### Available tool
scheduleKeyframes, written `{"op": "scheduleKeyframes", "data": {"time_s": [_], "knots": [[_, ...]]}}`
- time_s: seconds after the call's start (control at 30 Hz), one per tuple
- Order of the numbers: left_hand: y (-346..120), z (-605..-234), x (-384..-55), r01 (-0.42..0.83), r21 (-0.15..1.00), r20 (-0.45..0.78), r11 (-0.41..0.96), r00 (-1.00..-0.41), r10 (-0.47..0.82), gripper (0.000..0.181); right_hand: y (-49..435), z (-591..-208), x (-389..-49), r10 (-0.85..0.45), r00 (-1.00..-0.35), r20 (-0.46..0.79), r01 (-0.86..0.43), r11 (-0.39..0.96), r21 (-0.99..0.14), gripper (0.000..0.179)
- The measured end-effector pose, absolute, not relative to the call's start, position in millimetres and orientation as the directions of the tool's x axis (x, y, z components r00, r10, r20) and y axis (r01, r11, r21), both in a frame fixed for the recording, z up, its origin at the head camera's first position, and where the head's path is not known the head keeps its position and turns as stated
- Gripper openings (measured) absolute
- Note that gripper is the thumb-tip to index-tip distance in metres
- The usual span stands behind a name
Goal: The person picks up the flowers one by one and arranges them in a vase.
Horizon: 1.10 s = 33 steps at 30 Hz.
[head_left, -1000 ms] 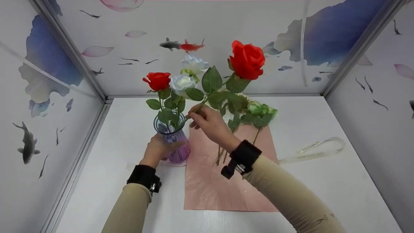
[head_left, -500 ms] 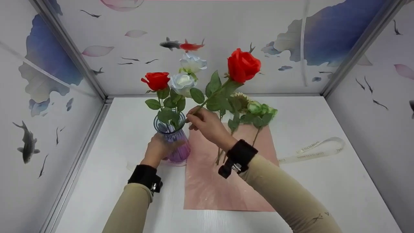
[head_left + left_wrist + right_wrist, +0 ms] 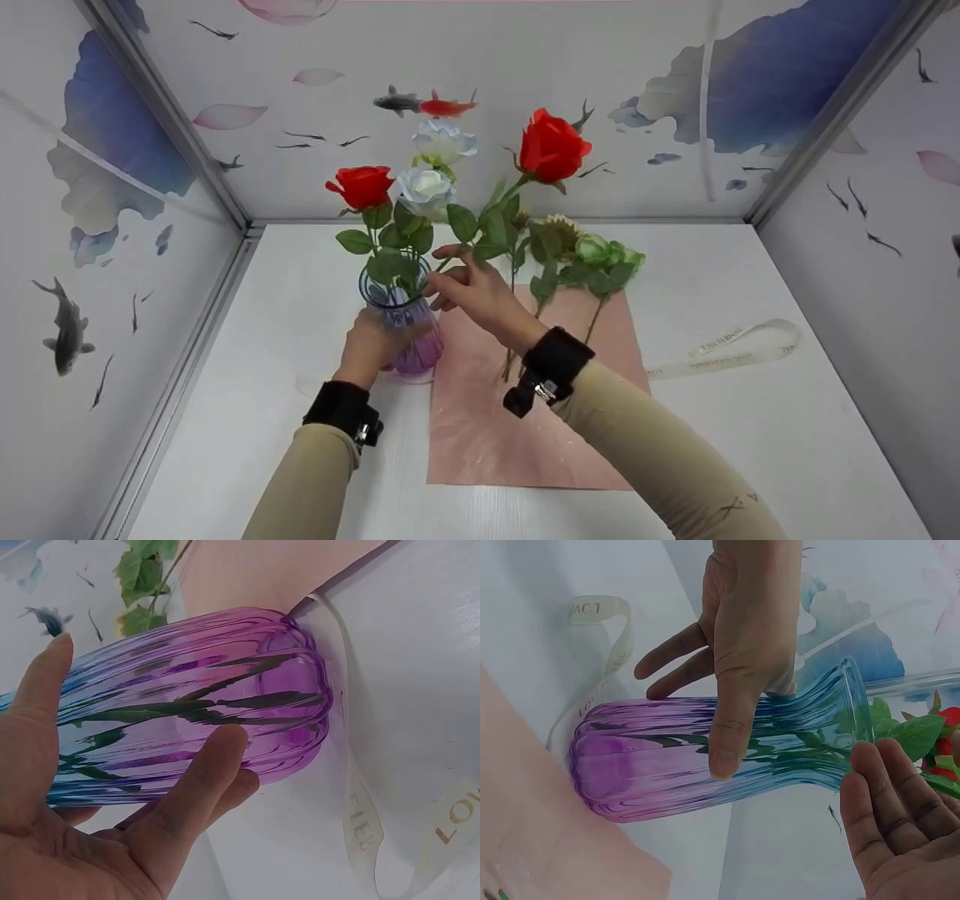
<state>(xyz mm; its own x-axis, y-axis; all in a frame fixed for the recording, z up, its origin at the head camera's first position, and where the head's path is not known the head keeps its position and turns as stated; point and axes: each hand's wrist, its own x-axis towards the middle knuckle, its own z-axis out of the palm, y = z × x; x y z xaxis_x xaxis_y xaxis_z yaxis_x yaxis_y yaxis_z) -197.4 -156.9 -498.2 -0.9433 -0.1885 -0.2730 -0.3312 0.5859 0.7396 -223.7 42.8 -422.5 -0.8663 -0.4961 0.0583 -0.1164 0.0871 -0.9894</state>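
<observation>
My left hand (image 3: 371, 341) grips the ribbed glass vase (image 3: 418, 356), blue at the mouth and purple at the base. In the left wrist view, green stems show through the vase's wall (image 3: 300, 701). A red rose (image 3: 362, 187) and two white roses (image 3: 426, 189) stand in it. At the rim, my right hand (image 3: 484, 296) pinches the stem of another red rose (image 3: 553, 146), which leans up to the right. The right wrist view has my right fingers (image 3: 889, 795) against the vase's rim; the stem's lower end is hidden there.
Pink wrapping paper (image 3: 525, 442) lies right of the vase. Green flowers (image 3: 604, 251) and a sunflower-like bloom (image 3: 561, 226) lie across its far end, stems toward me. A printed ribbon (image 3: 739, 352) is at the right. Patterned walls enclose the white table (image 3: 765, 450).
The held red rose has swung left, its bloom a little lower than a second ago. My right hand has shifted slightly left toward the rim. My left hand keeps its grip on the vase.
</observation>
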Motion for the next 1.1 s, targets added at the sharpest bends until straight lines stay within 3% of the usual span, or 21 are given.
{"op": "scheduleKeyframes", "data": {"time_s": [0.1,0.37,0.43,0.57,0.6,0.8,0.93,1.1], "knots": [[-154.0,-498.1,-196.8,-0.333,0.735,-0.268,0.591,-0.943,-0.199,0.088,46.4,-422.1,-224.2,-0.472,-0.878,0.073,-0.118,0.067,-0.991,0.049],[-151.8,-497.0,-194.2,-0.341,0.718,-0.262,0.607,-0.940,-0.218,0.097,54.0,-413.7,-227.2,-0.265,-0.952,0.154,-0.148,-0.046,-0.988,0.041],[-151.7,-497.9,-193.6,-0.333,0.713,-0.252,0.617,-0.943,-0.218,0.097,56.5,-405.7,-225.5,-0.217,-0.963,0.157,-0.142,-0.083,-0.986,0.047],[-151.7,-498.4,-192.7,-0.329,0.697,-0.247,0.637,-0.944,-0.217,0.100,61.4,-395.6,-227.2,-0.156,-0.979,0.132,-0.116,-0.106,-0.988,0.083],[-152.1,-498.4,-192.6,-0.322,0.692,-0.241,0.646,-0.947,-0.214,0.102,62.1,-393.3,-227.9,-0.154,-0.979,0.137,-0.123,-0.097,-0.988,0.082],[-152.6,-498.2,-192.7,-0.323,0.687,-0.236,0.650,-0.946,-0.222,0.107,61.1,-392.9,-234.5,-0.172,-0.956,0.237,-0.235,-0.030,-0.971,0.036],[-152.6,-498.2,-192.7,-0.320,0.684,-0.228,0.656,-0.947,-0.225,0.110,59.1,-398.1,-233.7,-0.203,-0.946,0.252,-0.271,0.071,-0.960,0.028],[-152.2,-498.8,-194.0,-0.299,0.690,-0.219,0.659,-0.954,-0.204,0.107,55.3,-406.9,-233.2,-0.258,-0.926,0.276,-0.336,0.228,-0.914,0.032]]}}
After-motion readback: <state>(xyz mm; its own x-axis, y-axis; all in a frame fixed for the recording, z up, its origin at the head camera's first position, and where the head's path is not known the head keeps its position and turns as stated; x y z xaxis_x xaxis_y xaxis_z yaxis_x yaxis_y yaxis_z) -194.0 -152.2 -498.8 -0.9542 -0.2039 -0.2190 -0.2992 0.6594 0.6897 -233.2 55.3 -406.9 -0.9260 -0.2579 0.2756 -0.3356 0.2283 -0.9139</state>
